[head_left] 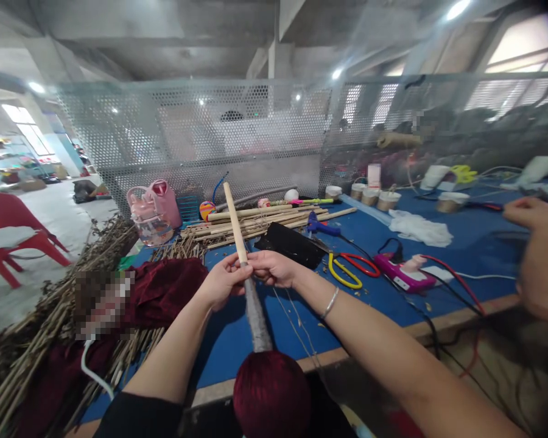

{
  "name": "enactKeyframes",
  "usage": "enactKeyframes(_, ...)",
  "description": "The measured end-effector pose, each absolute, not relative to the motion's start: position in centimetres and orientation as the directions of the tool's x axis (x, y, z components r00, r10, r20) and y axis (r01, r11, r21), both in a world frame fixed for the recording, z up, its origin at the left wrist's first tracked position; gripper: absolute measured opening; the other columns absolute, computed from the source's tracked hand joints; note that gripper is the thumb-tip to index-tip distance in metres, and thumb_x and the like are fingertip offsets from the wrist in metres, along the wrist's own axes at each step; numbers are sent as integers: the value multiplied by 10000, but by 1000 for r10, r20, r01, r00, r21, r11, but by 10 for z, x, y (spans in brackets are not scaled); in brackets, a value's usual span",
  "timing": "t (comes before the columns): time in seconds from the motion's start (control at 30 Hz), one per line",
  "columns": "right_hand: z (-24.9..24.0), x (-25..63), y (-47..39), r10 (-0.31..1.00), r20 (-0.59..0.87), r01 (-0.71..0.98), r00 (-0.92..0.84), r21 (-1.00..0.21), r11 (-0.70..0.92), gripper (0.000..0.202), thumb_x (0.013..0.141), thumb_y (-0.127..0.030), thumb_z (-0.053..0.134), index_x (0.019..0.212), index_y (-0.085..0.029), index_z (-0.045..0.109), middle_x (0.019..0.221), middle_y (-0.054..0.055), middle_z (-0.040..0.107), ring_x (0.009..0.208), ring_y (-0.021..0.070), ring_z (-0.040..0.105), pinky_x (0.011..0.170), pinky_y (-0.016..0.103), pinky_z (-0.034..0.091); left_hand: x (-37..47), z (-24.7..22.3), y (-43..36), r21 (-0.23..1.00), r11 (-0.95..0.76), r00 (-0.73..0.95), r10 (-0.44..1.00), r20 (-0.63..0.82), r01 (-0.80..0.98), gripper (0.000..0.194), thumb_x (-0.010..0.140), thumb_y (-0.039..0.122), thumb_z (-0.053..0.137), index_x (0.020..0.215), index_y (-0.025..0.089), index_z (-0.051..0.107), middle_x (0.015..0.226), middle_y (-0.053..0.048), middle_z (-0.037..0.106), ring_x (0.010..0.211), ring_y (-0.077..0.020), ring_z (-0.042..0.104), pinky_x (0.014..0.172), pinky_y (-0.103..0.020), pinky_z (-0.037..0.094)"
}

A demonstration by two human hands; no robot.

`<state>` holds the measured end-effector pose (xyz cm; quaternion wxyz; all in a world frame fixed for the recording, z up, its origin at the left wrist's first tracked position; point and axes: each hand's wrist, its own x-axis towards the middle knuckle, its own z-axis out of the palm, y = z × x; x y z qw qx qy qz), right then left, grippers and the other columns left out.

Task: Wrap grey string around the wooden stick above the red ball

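1 head-worn camera: faces forward and down, left hand and right hand close, blue table below, mesh screen beyond.

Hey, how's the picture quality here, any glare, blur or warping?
Head view: the lamp and window at upper right glare, washed out; head view again: the co-worker's arm looks soft, while the left hand, right hand and stick read fairly clearly; also head view: wide-angle stretching towards the edges, pixelated patches at left and upper right.

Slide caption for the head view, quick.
Left hand and right hand hold a wooden stick over a blue tabletop.
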<state>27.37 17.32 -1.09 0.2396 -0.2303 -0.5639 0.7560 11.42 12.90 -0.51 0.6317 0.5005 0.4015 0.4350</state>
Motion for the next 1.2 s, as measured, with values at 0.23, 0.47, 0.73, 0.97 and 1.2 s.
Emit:
enactKeyframes(0.23, -21, 272, 180, 697, -163, -31, -698, -966, -257, 272, 705, -357, 637, 788, -137, 501, 406, -115, 244, 347, 22, 125, 293, 131, 89, 112, -11, 133, 986, 165, 241, 958, -154, -25, 600, 587, 343, 753, 1109, 148, 531, 563, 56, 502, 460, -63, 485, 427, -177, 408)
enactKeyframes(0.47, -18, 275, 183, 687, -144, -74, -712, -958, -277, 320, 696, -406, 644, 759, -140, 479, 424, -101, 314, 348, 13, 157, 302, 126, 106, 113, -4, 130, 961, 213, 395, 910, -129, -178, 671, 657, 286, 711, 1254, 177, 424, 762, -61, 644, 660, -163, 633, 471, -195, 433)
enactKeyframes(0.73, -20, 272, 180, 730, -132, -50, -670, -974, -223, 334, 704, -428, 640, 805, -136, 511, 425, -111, 253, 357, 20, 151, 308, 134, 105, 109, -9, 131, 987, 131, 324, 941, -94, -93, 752, 616, 290, 745, 1278, 176, 406, 571, 29, 571, 472, -111, 560, 427, -189, 398)
enactKeyframes(0.97, -21, 272, 181, 745, -86, -82, -661, -979, -185, 340, 695, -437, 641, 725, -137, 485, 418, -95, 306, 353, 24, 198, 312, 150, 109, 114, -4, 130, 981, 152, 345, 933, -102, -120, 760, 682, 299, 688, 1331, 154, 321, 644, -23, 629, 549, -137, 599, 473, -207, 420)
enactKeyframes(1.2, -23, 271, 181, 741, -127, -81, -659, -968, -238, 343, 688, -444, 644, 756, -144, 493, 419, -110, 262, 346, 20, 159, 314, 145, 85, 111, -5, 132, 996, 72, 250, 967, -57, -51, 924, 641, 316, 721, 1384, 144, 200, 537, 26, 586, 450, -123, 553, 430, -202, 386)
